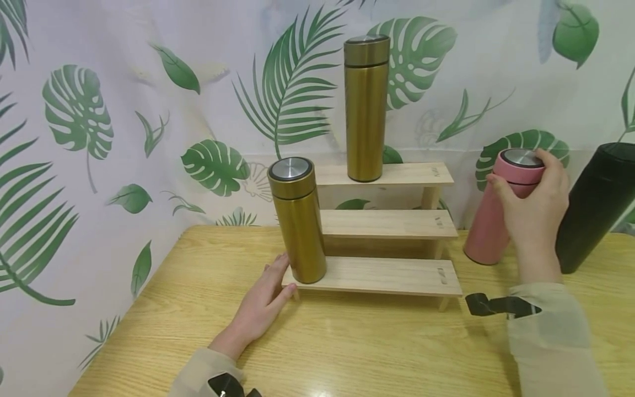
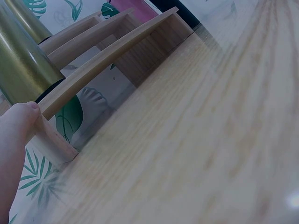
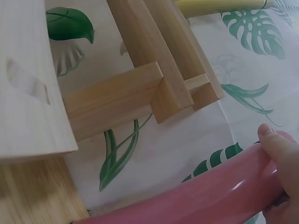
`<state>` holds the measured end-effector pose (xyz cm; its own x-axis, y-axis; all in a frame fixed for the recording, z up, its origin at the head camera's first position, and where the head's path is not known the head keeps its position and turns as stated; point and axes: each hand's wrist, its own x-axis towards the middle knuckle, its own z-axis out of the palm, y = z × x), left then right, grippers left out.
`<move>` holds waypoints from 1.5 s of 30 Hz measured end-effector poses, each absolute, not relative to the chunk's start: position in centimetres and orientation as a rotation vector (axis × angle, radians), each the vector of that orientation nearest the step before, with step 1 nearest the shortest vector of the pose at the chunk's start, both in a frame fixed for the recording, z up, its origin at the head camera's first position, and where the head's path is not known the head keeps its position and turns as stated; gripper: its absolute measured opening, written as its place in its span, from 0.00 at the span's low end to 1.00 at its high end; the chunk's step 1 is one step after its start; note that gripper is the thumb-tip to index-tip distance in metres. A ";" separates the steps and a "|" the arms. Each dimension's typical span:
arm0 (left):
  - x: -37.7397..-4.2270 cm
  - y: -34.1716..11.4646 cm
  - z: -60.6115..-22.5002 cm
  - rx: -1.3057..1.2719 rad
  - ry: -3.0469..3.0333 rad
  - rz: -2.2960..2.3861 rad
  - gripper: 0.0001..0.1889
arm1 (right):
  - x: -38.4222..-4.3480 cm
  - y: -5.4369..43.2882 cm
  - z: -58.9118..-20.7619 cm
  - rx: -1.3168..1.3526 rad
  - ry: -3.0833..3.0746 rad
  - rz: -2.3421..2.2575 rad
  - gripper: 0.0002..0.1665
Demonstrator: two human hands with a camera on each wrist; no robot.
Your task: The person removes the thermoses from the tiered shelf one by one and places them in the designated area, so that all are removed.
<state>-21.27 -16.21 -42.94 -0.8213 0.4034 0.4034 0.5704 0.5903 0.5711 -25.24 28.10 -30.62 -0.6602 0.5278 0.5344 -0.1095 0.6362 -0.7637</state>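
Observation:
My right hand [image 1: 538,198] grips a pink thermos [image 1: 488,223] around its top, thumb on the near side and fingers around the silver-topped lid. The thermos stands slightly tilted at the right of a three-step wooden display stand [image 1: 392,275]. At the stand's lower left end, my left hand [image 1: 260,306] holds the lowest shelf, its thumb at the front corner and its fingers partly hidden behind a gold thermos [image 1: 297,231]. That thermos stands upright on the lowest step. In the left wrist view, the thumb [image 2: 23,112] meets the shelf end just below the thermos.
A second gold thermos [image 1: 367,116] stands on the top step. At the far right, a black cylindrical thing [image 1: 595,209] stands close behind my right hand. The wooden table [image 1: 372,347] meets a leaf-printed backdrop [image 1: 163,110] at its back and left.

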 end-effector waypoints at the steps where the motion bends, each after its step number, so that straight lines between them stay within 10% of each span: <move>1: -21.3 -16.2 -42.9 -0.805 -2.591 -1.051 0.32 | -25.2 28.0 -30.5 -0.323 -2.081 1.028 0.46; 22: -21.3 -16.1 -42.7 -0.801 -2.591 -1.058 0.32 | -25.2 17.6 -23.0 0.381 -2.085 0.904 0.48; 45: -21.3 -16.1 -43.0 -0.821 -2.571 -1.045 0.33 | -28.6 11.4 -15.3 0.428 -2.363 0.607 0.54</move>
